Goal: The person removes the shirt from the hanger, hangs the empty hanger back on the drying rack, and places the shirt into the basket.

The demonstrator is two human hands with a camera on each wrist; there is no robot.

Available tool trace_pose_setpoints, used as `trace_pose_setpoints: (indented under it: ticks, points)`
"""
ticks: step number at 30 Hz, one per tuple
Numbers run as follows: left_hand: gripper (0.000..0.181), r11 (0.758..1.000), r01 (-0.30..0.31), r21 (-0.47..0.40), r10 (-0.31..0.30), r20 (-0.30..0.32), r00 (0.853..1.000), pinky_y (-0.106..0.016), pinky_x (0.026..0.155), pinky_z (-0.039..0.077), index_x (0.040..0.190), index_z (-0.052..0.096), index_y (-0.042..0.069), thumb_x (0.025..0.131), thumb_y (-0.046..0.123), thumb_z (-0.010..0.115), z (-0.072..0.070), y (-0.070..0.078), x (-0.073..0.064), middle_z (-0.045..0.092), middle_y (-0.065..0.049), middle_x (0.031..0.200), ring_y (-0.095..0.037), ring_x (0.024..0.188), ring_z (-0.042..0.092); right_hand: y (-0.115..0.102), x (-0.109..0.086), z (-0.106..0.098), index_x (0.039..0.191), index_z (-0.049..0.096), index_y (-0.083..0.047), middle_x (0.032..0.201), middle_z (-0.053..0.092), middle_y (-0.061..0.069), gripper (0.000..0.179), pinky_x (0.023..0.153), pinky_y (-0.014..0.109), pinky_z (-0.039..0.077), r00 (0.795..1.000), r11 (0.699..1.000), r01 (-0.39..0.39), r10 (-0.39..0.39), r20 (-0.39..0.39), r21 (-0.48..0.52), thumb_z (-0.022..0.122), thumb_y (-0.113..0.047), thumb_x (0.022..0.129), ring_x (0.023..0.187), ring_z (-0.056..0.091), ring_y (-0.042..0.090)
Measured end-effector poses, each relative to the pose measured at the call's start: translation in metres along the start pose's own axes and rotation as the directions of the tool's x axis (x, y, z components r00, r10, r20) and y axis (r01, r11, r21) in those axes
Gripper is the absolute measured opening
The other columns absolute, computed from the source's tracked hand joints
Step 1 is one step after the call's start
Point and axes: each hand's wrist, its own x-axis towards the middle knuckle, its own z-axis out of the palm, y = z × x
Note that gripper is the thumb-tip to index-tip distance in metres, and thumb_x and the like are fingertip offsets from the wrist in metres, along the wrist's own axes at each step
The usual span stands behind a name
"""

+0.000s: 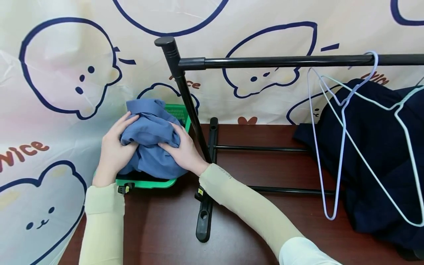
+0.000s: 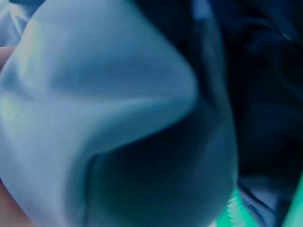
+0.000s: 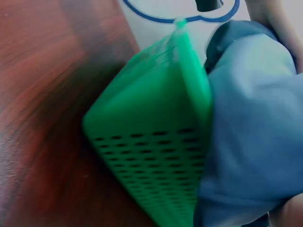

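Observation:
A bunched blue garment (image 1: 149,127) lies in and over a green basket (image 1: 149,183) at the left of the head view. My left hand (image 1: 116,145) grips its left side, thumb toward the middle. From the right, my right hand (image 1: 182,149) holds the other side, with thumb and fingers on the folds. Blue cloth (image 2: 109,85) fills most of the left wrist view, with darker fabric (image 2: 265,104) beside it. In the right wrist view the cloth (image 3: 255,118) bulges over the rim of the slotted basket (image 3: 147,123).
A black rack's upright (image 1: 187,99) stands just right of the basket, its foot (image 1: 204,221) on the brown table (image 1: 165,228). Its top bar (image 1: 281,62) carries a lilac hanger (image 1: 342,121) and a mint hanger (image 1: 404,110). Dark navy clothing (image 1: 374,158) is heaped at the right.

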Motion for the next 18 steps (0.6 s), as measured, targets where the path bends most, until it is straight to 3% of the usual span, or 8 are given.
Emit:
trace_pose_setpoints:
  ticks: [2,5,10,12,14,15,16,18]
  points:
    - [0.062,0.995,0.09,0.048,-0.095,0.131,0.987,-0.057,0.115,0.026,0.149,0.055,0.02,0.091,0.003,0.065,0.001,-0.012,-0.003,0.037,-0.004,0.161,-0.035,0.147,0.032,0.008,0.0,0.001,0.158,0.038,-0.028,0.16,0.032,0.002,0.075,0.113,0.041,0.033,0.997,0.998,-0.069,0.07,0.014,-0.012,0.076,-0.033,0.094,0.144,0.036,0.018]
    - [0.065,0.979,0.166,0.116,-0.192,0.272,0.943,-0.068,0.112,0.022,0.159,0.038,0.013,0.098,0.017,0.06,0.003,-0.023,-0.004,0.025,-0.017,0.165,-0.047,0.147,0.024,0.013,0.0,0.0,0.161,0.031,-0.032,0.165,0.02,0.0,0.083,0.115,0.045,0.03,0.99,0.99,-0.135,0.136,0.035,-0.038,0.076,-0.044,0.092,0.147,0.028,0.018]
    - [0.081,0.943,0.253,0.217,-0.319,0.371,0.872,-0.07,0.111,0.02,0.161,0.012,-0.002,0.099,0.025,0.055,0.008,-0.03,-0.004,0.013,-0.029,0.164,-0.059,0.143,0.019,0.003,-0.005,-0.002,0.165,0.013,-0.033,0.169,-0.003,-0.007,0.097,0.117,0.052,0.023,0.99,0.989,-0.131,0.134,0.042,-0.072,0.071,-0.057,0.09,0.153,0.012,0.02]
    - [0.086,0.912,0.289,0.292,-0.39,0.391,0.834,-0.073,0.109,0.018,0.16,0.006,-0.006,0.097,0.025,0.056,0.007,-0.026,-0.006,0.004,-0.031,0.164,-0.063,0.141,0.013,-0.006,-0.009,-0.002,0.164,0.006,-0.036,0.167,-0.012,-0.011,0.102,0.117,0.055,0.022,0.992,0.989,-0.111,0.116,0.048,-0.102,0.07,-0.06,0.089,0.153,0.008,0.022]
    - [0.092,0.882,0.298,0.364,-0.436,0.396,0.808,-0.077,0.106,0.016,0.159,-0.001,-0.006,0.097,0.027,0.058,0.003,-0.02,-0.009,-0.006,-0.033,0.163,-0.066,0.139,0.007,-0.014,-0.015,-0.002,0.163,0.0,-0.039,0.166,-0.017,-0.013,0.103,0.117,0.057,0.022,0.994,0.985,-0.083,0.093,0.061,-0.152,0.068,-0.062,0.089,0.153,0.004,0.023]
    - [0.095,0.868,0.308,0.389,-0.458,0.389,0.799,-0.08,0.103,0.015,0.16,-0.004,-0.003,0.096,0.028,0.059,0.0,-0.015,-0.011,-0.011,-0.033,0.163,-0.066,0.139,0.004,-0.019,-0.017,-0.002,0.162,-0.002,-0.04,0.166,-0.019,-0.012,0.103,0.117,0.058,0.021,0.994,0.981,-0.067,0.081,0.071,-0.184,0.067,-0.063,0.09,0.154,0.002,0.023]
    - [0.099,0.858,0.314,0.406,-0.469,0.371,0.802,-0.082,0.101,0.016,0.16,-0.008,-0.001,0.096,0.028,0.062,-0.002,-0.009,-0.013,-0.015,-0.032,0.162,-0.066,0.139,0.003,-0.022,-0.02,-0.003,0.162,-0.003,-0.04,0.166,-0.019,-0.01,0.102,0.117,0.058,0.021,0.995,0.975,-0.044,0.062,0.08,-0.216,0.067,-0.062,0.091,0.154,-0.001,0.022]
    - [0.107,0.859,0.317,0.401,-0.459,0.331,0.824,-0.084,0.097,0.017,0.16,-0.016,0.007,0.095,0.029,0.066,-0.007,0.004,-0.016,-0.021,-0.028,0.163,-0.064,0.141,-0.001,-0.029,-0.024,-0.004,0.162,-0.004,-0.039,0.167,-0.019,-0.005,0.1,0.117,0.058,0.02,0.995,0.964,0.006,0.021,0.098,-0.267,0.066,-0.058,0.093,0.153,-0.005,0.021]
